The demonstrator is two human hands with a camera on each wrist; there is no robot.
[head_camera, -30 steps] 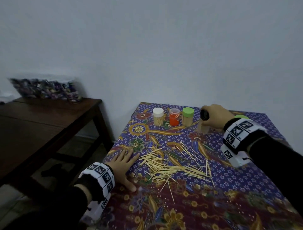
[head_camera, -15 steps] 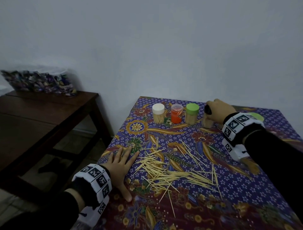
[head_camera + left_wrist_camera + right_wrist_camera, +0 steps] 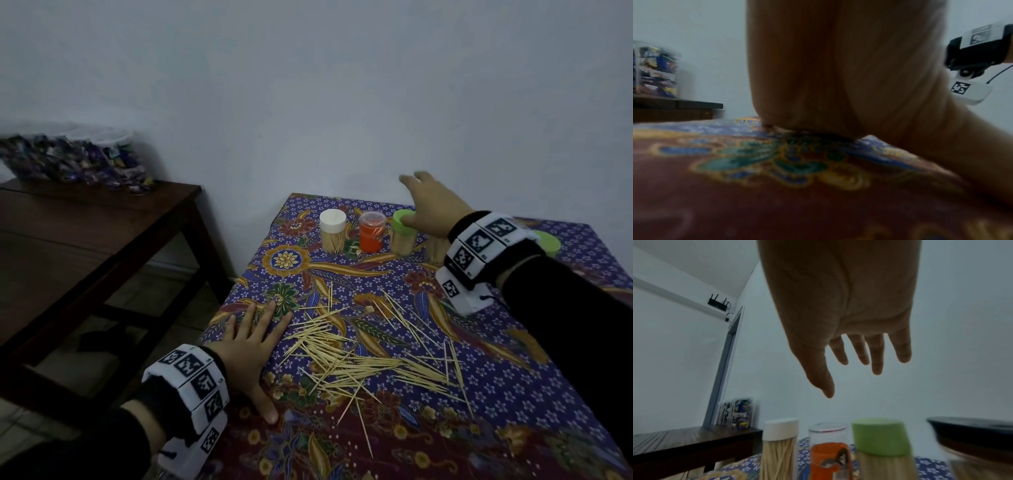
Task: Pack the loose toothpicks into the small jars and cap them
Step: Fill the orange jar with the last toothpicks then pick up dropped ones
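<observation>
Loose toothpicks (image 3: pixel 359 353) lie scattered in the middle of the patterned tablecloth (image 3: pixel 513 394). At the back stand a white-capped jar (image 3: pixel 333 234), an orange jar with a clear lid (image 3: pixel 371 233) and a green-capped jar (image 3: pixel 403 236), all holding toothpicks. A fourth jar (image 3: pixel 435 251) is mostly hidden behind my right wrist; the right wrist view shows its black cap (image 3: pixel 978 426). My right hand (image 3: pixel 431 205) hovers above the jars, fingers (image 3: pixel 877 356) spread and holding nothing. My left hand (image 3: pixel 253 342) rests flat on the cloth, left of the toothpicks.
A green lid-like object (image 3: pixel 548 241) lies at the back right, behind my right wrist. A dark wooden table (image 3: pixel 85 233) stands to the left with a clear container of wrapped items (image 3: pixel 75 161) on it. A wall runs right behind the jars.
My right hand has let go of the black-capped jar and lifted above the jars with its fingers spread. The left hand stays flat on the cloth.
</observation>
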